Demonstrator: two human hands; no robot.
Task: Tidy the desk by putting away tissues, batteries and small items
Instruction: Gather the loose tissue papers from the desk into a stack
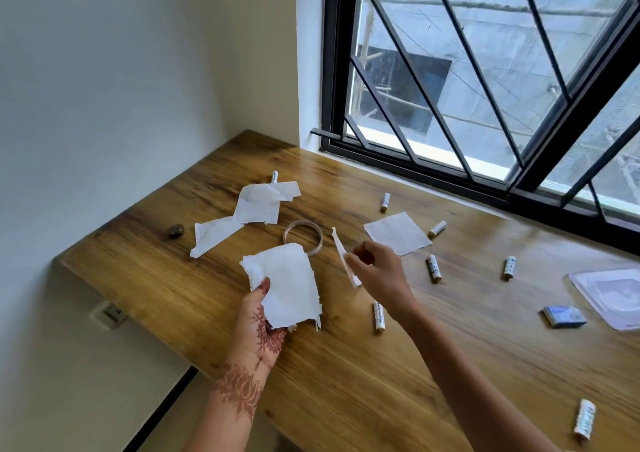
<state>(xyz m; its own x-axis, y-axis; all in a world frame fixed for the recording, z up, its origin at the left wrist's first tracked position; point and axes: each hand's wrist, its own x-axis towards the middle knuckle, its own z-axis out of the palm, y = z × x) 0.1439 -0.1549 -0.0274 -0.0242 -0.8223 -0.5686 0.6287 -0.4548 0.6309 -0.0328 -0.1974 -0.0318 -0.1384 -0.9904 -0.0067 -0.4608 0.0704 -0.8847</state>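
Observation:
My left hand [261, 327] holds a torn white tissue piece [287, 285] above the wooden desk [398, 365], thumb on top of it. My right hand [377, 271] pinches a thin tissue strip [343, 256] just right of it. More tissue lies further back: a long crumpled piece [242, 214] and a flat square [396, 233]. Several white batteries are scattered on the desk, one [379, 317] under my right wrist, others at the right [433, 268] [509, 267] and near the front edge [584, 418].
A metal bangle [311, 235] lies behind the held tissue. A small brown stone [176, 232] sits near the left edge. A blue box [563, 316] and a clear plastic packet [613, 296] lie at the right. A barred window [485, 71] runs behind.

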